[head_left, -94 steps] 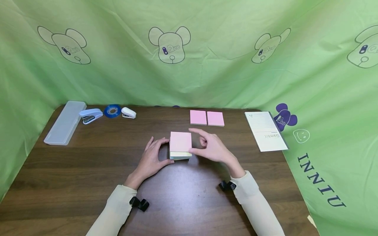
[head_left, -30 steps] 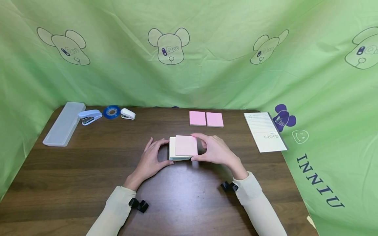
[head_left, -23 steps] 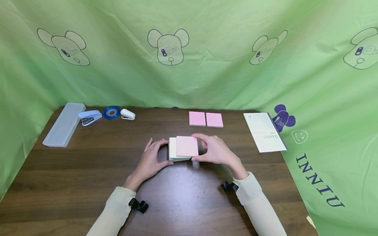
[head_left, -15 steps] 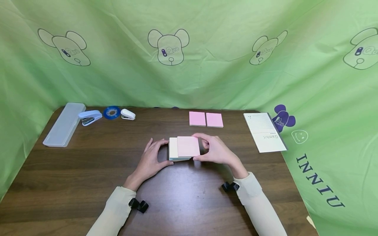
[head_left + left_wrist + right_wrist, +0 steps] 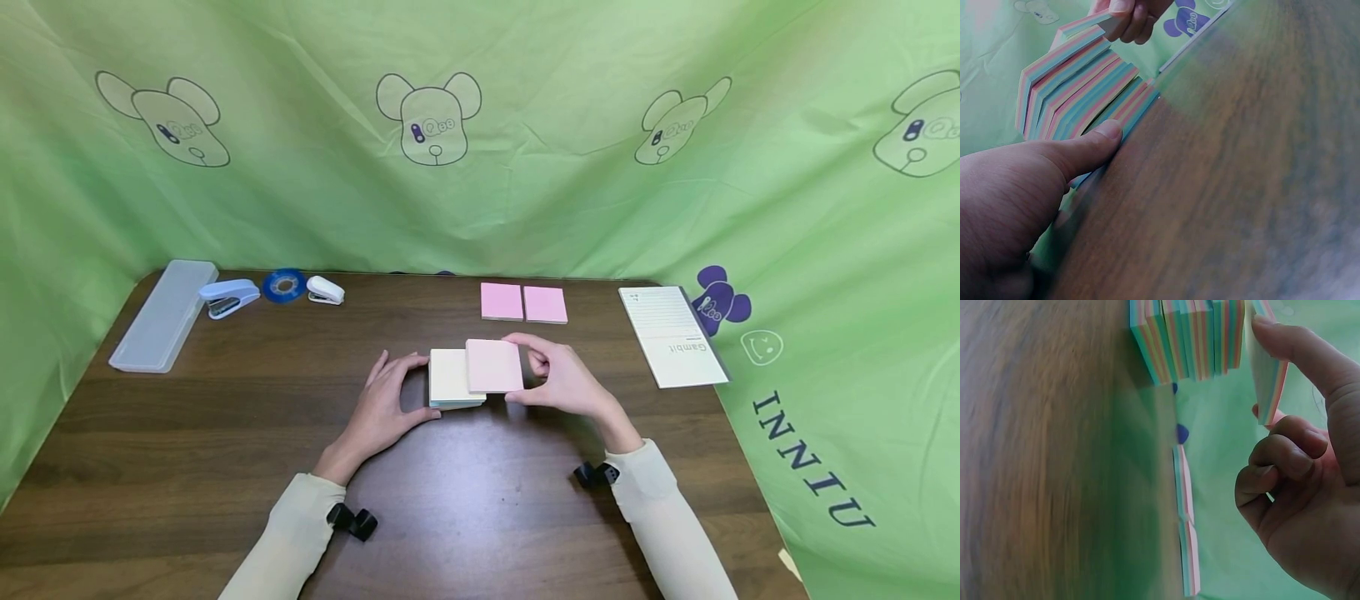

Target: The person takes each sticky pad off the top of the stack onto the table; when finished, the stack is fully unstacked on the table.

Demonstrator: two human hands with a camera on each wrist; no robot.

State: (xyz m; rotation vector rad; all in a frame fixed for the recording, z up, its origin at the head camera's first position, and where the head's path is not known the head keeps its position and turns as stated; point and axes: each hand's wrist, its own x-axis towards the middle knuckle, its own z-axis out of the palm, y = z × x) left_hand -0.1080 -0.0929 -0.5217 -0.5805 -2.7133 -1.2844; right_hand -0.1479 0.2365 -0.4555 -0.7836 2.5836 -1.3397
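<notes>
A tall stack of sticky note pads (image 5: 447,377) stands mid-table, its sides striped pink, yellow and blue in the left wrist view. My left hand (image 5: 381,406) holds the stack from the left, its thumb (image 5: 1100,140) at the near side low down. Between thumb and index finger, my right hand (image 5: 561,379) pinches a pink-topped sticky note pad (image 5: 494,367) by its right edge. That pad is raised and partly overlaps the right of the stack, whose top is pale yellow. In the right wrist view a gap separates the held pad (image 5: 1266,375) from the stack.
Two pink sticky note pads (image 5: 501,302) lie side by side at the back. A white notepad (image 5: 673,337) is at the right. Back left are a translucent case (image 5: 163,317), a blue stapler (image 5: 228,297), a blue tape roll (image 5: 284,286) and a small white stapler (image 5: 325,290).
My right hand has taken hold of the top pad, slid it right and raised it, uncovering pale yellow on the stack. The left hand stays at the stack.
</notes>
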